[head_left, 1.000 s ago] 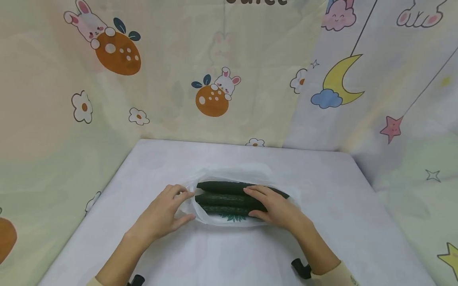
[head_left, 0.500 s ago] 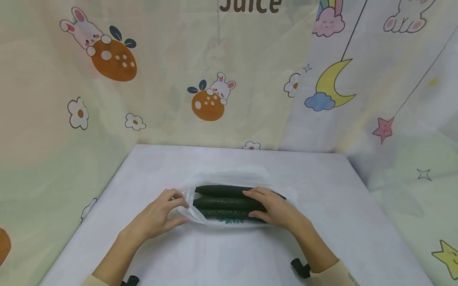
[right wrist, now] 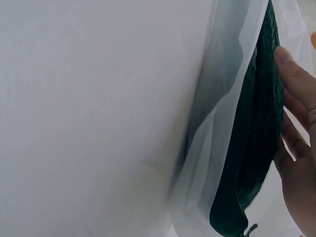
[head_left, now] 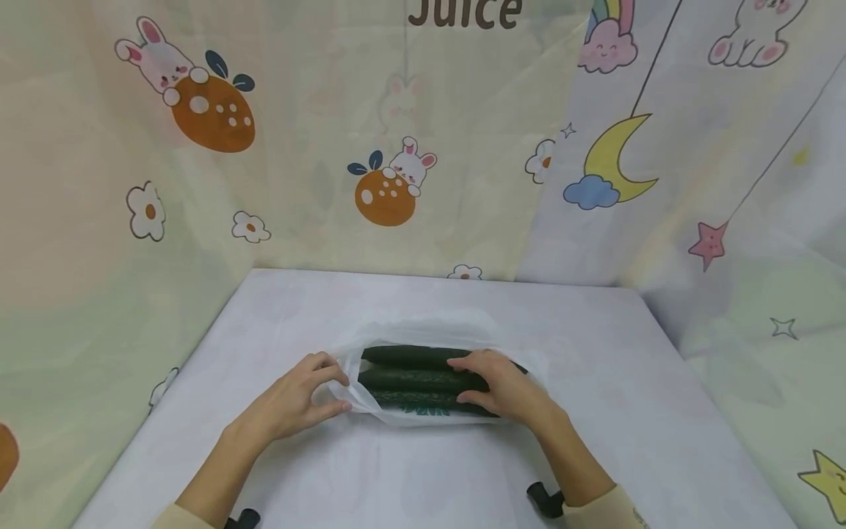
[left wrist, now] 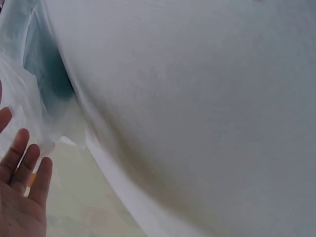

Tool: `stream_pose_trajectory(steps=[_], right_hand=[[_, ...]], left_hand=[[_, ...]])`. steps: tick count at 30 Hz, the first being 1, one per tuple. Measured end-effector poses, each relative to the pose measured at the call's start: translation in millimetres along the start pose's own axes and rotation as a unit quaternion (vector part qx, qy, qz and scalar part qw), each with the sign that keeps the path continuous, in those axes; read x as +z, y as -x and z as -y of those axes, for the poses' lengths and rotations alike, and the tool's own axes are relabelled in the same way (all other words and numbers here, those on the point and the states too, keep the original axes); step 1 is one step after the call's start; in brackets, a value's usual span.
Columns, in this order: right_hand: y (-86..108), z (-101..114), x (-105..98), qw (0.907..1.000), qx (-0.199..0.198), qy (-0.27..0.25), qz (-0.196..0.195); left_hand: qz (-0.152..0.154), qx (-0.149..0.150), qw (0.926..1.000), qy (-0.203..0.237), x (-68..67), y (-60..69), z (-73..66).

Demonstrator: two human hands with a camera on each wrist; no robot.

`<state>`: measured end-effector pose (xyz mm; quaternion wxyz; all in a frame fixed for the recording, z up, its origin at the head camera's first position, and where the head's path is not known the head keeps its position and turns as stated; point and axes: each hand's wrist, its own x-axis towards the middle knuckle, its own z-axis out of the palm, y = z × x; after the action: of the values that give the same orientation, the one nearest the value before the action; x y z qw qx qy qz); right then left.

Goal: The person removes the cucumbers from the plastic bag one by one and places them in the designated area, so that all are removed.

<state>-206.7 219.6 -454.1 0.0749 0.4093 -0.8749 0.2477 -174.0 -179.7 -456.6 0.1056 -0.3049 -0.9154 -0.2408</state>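
Observation:
Three dark green cucumbers (head_left: 423,380) lie side by side in a white plastic bag (head_left: 429,420) on the table. Green print shows on the bag below them. My right hand (head_left: 512,386) reaches over their right part, fingers on the far side and thumb on the near side, gripping a cucumber. The right wrist view has the thumb against a bumpy cucumber (right wrist: 269,89), beside the bag's loose edge. At the bag's left end, my left hand (head_left: 291,400) touches the plastic, thumb and index finger apart. In the left wrist view its fingers (left wrist: 42,182) are spread and fairly straight.
A white cloth-covered table (head_left: 423,477) carries the bag. Behind and at the sides hangs a printed curtain (head_left: 297,147) with rabbits, oranges and a moon. A black device (head_left: 545,499) sits at the right wrist.
The head view has tilted up slightly. My left hand has drawn a little left with the bag's edge. The fingers of my right hand have bent more over the cucumbers, which lie where they were.

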Motion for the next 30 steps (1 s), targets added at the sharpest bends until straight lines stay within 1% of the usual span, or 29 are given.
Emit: stream_pose_trajectory(steps=[2,4,9,11,15,19,26,30], right_hand=[[-0.4,-0.4,3.3,1.0,-0.006,0.004,-0.003],[-1.2,0.6,5.5,1.0,-0.004,0.006,-0.002],[-3.0,5.5,7.4,0.9995,0.022,0.017,0.016],[-3.7,6.1,8.5,0.9993,0.019,0.028,0.018],[-5.0,5.4,10.4,0.9987,-0.003,0.051,0.008],[-2.7,3.8,10.8,0.9979,-0.015,0.063,-0.002],[1.5,3.8,6.8,0.9984,0.0,0.056,0.007],[3.0,5.0,4.6,0.9983,0.005,0.057,0.012]], left_hand=[[0.003,-0.008,1.0,0.001,-0.6,0.6,-0.5],[0.009,-0.016,0.9998,0.001,-1.1,0.9,-1.0],[0.023,-0.026,0.9994,-0.002,-1.0,-0.1,-2.6],[0.025,-0.026,0.9994,-0.003,-0.4,-0.6,-3.1],[0.03,-0.022,0.9993,-0.007,0.9,-1.7,-3.6],[0.043,-0.017,0.9987,-0.02,1.8,-5.2,-4.2],[0.061,-0.017,0.9976,-0.025,1.4,-11.8,-6.7],[0.062,-0.014,0.9976,-0.029,1.1,-13.0,-7.9]])
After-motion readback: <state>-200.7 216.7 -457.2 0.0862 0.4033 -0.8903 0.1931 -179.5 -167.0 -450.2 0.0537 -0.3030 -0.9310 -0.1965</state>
